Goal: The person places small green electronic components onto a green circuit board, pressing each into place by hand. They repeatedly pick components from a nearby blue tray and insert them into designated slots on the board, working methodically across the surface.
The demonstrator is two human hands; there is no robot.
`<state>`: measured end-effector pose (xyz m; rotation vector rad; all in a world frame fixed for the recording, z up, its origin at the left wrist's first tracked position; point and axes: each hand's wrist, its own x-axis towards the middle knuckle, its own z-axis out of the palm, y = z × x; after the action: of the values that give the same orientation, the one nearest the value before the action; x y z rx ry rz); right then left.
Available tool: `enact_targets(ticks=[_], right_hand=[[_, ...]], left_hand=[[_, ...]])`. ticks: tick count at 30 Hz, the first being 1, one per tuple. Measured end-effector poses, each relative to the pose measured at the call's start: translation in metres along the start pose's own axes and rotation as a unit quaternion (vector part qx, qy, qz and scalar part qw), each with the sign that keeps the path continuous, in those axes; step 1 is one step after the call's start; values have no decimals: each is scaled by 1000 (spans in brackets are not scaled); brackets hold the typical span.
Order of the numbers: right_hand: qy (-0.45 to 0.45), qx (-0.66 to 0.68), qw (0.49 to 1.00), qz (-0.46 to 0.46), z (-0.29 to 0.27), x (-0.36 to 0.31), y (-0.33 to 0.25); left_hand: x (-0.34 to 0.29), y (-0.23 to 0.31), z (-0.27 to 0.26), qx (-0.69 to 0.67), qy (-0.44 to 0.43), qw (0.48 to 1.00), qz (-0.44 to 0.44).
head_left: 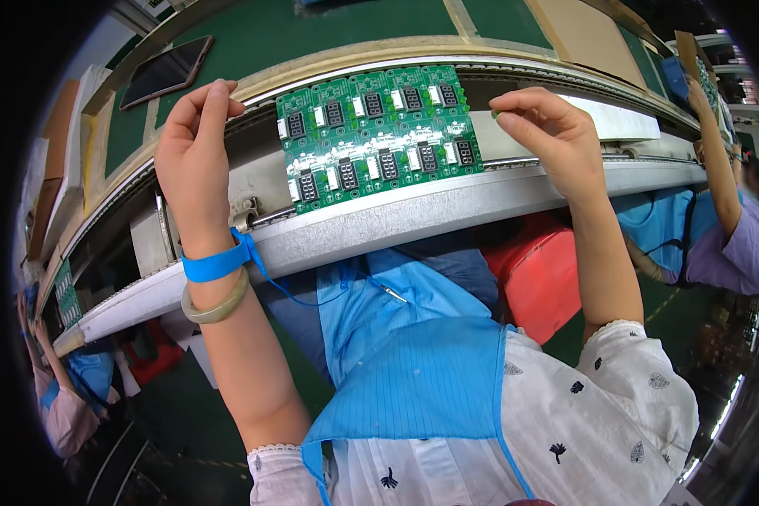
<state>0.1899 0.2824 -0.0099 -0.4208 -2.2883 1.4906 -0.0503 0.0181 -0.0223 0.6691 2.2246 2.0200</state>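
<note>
Populating the circuit boards (pixel 367 143), seemingly; right hand (pixel 561 139) pinches a tiny part (pixel 495 114); left hand (pixel 192 148) curled, grip unclear; placing likely needs alignment.

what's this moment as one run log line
left hand: left of circuit board, apart | right hand: right of it, apart, grip unclear | circuit board: across metal rails | phone: beyond rails, upper left

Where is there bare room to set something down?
The green benchtop is bare between the phone and the pale strip to its right, below a blue object at the upper edge. It's crowded where the left hand and right hand flank the circuit-board panel, with narrow gaps in view.
</note>
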Motion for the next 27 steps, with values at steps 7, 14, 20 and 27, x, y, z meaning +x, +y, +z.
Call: enact_targets(ticks=[7,14,20,27], right_hand=[[-44,-205,973,-98,6,-8,-8],[-60,-304,943,-121,8,-8,-13],[-77,-347,923,-149,7,-6,-16],[-104,-395,897,-168,7,0,-25]], left_hand=[[2,-5,-4,10,-16,1000,-3],[1,-4,-5,7,-23,1000,-7],[3,-9,-5,-4,-25,1000,-5],[1,-5,-3,-20,-13,1000,12]])
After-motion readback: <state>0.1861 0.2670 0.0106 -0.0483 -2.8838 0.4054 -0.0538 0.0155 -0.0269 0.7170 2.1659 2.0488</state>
